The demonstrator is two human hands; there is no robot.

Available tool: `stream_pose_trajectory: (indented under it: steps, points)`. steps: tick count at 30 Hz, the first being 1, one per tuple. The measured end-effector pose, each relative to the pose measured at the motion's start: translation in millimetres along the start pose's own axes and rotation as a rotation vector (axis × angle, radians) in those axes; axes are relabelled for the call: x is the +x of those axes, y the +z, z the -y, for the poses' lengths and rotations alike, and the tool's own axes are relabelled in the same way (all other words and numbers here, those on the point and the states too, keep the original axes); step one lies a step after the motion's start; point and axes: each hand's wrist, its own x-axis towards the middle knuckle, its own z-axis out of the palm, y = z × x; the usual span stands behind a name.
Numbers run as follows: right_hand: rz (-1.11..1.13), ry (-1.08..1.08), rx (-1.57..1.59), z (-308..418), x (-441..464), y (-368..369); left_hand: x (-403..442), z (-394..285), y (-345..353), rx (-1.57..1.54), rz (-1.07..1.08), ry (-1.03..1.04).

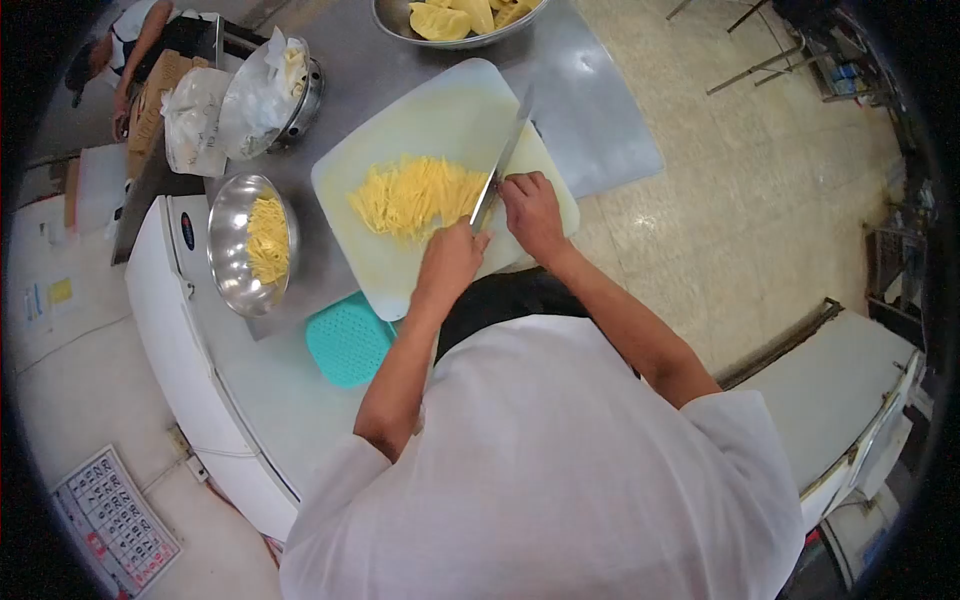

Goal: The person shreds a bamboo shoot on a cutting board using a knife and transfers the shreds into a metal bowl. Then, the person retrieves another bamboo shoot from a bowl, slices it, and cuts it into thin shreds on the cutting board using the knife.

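Observation:
My left hand [450,264] is closed around the handle of a long kitchen knife [504,155], its blade pointing away from me over a white cutting board [350,265]. Left of the blade lies a heap of thin yellow strips [415,196]. Close against the blade's right side, my right hand [534,212] has its fingers curled down at the board; whatever they press on is hidden beneath them. A second cutting board [562,195] shows under the first at the right.
At left, a steel bowl [222,250] holds more yellow strips. Beyond the board, another bowl [480,42] holds large yellow pieces. A turquoise perforated basket [348,340] sits near my left forearm. Plastic bags [255,105] and a person [140,45] are at upper left. The metal table [610,130] ends at right.

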Motion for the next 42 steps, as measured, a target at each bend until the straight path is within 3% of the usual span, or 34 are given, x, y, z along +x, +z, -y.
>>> stream_pose_trajectory:
  steps: [4,7,9,16,19,22,25,28,31,33,35,37,38,42]
  points:
    - [-0.004,0.005,0.018,0,4,-1,-4,-8,-12,-0.006,0.042,-0.064]
    - [0.041,0.024,0.002,-1,-1,-2,-1,-4,-1,0.018,-0.067,0.070]
    - [0.006,0.003,0.057,-2,0,-1,-5,-12,-20,-0.013,0.049,-0.018]
    - [0.027,-0.003,0.075,-3,-2,-4,-1,-2,-1,-0.042,0.072,-0.040]
    - [0.041,0.031,0.040,-2,1,-1,2,6,10,0.065,-0.074,0.073]
    - [0.034,0.008,0.050,-4,-3,-3,4,0,7,-0.061,0.064,-0.064]
    - [0.058,0.004,0.053,-5,2,-3,4,-2,1,-0.056,0.023,-0.069]
    - [0.079,0.030,0.091,-9,-1,-8,22,4,14,-0.013,-0.153,0.070]
    - [-0.058,0.113,0.111,-16,1,-39,25,-13,-7,-0.121,-0.142,0.049]
    - [-0.125,0.138,0.083,-25,-3,-57,8,-22,-1,-0.156,-0.023,-0.002]
    - [-0.095,0.119,0.073,-29,-9,-67,-8,-2,18,-0.131,-0.071,0.018]
    - [0.056,0.232,0.104,-31,-11,-68,-19,21,22,-0.178,-0.080,-0.010]
    - [0.109,0.258,0.147,-29,-13,-65,-27,33,15,-0.356,-0.023,-0.174]
    - [0.254,0.268,0.264,-6,-8,-34,-46,75,-9,-0.320,-0.133,-0.281]
